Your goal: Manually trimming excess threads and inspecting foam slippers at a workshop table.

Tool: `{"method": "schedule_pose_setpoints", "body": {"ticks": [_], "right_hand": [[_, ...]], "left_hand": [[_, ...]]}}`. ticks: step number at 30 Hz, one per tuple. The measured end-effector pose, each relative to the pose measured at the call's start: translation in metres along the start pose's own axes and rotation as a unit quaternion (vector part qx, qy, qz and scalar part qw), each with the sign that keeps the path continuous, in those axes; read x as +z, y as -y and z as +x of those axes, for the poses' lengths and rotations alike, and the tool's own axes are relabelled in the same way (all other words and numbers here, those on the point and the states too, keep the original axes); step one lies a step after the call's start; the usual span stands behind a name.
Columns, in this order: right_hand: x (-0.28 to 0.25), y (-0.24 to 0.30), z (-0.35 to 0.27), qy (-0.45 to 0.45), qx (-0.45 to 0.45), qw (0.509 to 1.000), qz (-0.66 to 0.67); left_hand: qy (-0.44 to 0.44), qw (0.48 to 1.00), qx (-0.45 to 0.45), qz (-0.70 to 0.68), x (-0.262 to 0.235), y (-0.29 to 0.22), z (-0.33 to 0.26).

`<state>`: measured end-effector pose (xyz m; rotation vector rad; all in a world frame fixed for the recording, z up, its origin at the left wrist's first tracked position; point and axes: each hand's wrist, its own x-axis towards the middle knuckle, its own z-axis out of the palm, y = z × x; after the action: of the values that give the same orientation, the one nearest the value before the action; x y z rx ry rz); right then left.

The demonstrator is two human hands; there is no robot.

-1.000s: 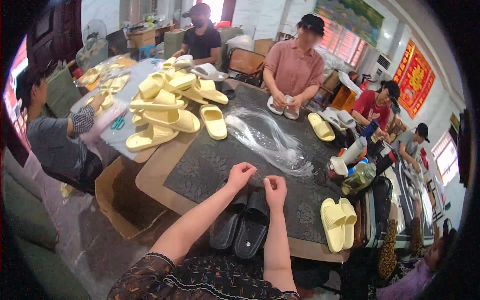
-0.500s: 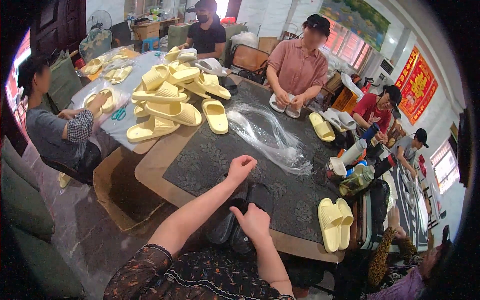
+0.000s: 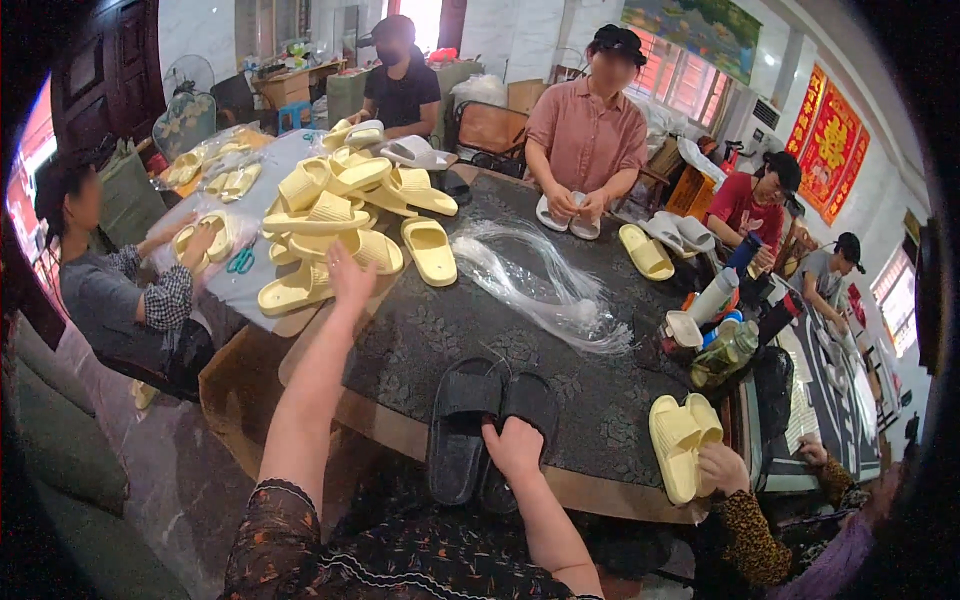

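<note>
A pair of black slippers lies at the near edge of the table in front of me: a left black slipper [image 3: 468,392] and a right black slipper [image 3: 531,392]. My right hand [image 3: 515,447] is closed on the right one near its strap, its fingertips partly hidden. A clear strand rises from the pair. My left hand [image 3: 352,275] is stretched out to the heap of yellow slippers [image 3: 325,215], fingers apart. It overlaps one yellow slipper [image 3: 378,252] at the heap's near side; whether it touches is hard to tell.
A bundle of clear plastic strands [image 3: 545,285] lies mid-table. Bottles [image 3: 715,300] stand at the right. Beside them, a co-worker's hand [image 3: 722,468] is at a yellow pair [image 3: 680,440]. Across the table a person handles light grey slippers [image 3: 570,215]. A cardboard box [image 3: 235,390] stands below left.
My left hand has gone from above the black slippers forward and left to the yellow heap. The black pair now shows more fully. A co-worker's hand has reached the yellow pair at right.
</note>
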<state>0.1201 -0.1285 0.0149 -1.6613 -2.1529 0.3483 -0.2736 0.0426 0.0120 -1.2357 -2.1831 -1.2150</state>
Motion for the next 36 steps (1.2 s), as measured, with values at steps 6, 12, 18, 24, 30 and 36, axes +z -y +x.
{"method": "schedule_pose_setpoints", "body": {"ticks": [6, 12, 18, 24, 30, 36], "right_hand": [[0.000, -0.006, 0.000, -0.010, 0.025, 1.000, 0.005], [-0.001, -0.002, -0.008, 0.006, 0.016, 1.000, -0.002], [-0.006, -0.016, -0.008, 0.008, 0.045, 0.999, -0.016], [-0.025, -0.042, -0.027, 0.022, 0.062, 0.998, -0.015], [-0.060, -0.084, -0.047, -0.005, 0.119, 0.993, 0.012], [-0.104, -0.156, -0.047, -0.085, 0.199, 0.973, -0.080]], "left_hand": [[0.184, 0.983, -0.023, 0.019, -0.017, -0.032, 0.010], [0.276, 0.955, -0.003, -0.111, -0.057, -0.094, -0.049], [0.454, 0.850, 0.072, -0.259, -0.096, -0.187, -0.117], [0.375, 0.819, 0.030, -0.433, -0.088, -0.159, -0.143], [0.205, 0.907, 0.060, -0.363, -0.101, -0.156, -0.104], [0.307, 0.928, 0.046, -0.204, -0.048, -0.074, -0.094]]}}
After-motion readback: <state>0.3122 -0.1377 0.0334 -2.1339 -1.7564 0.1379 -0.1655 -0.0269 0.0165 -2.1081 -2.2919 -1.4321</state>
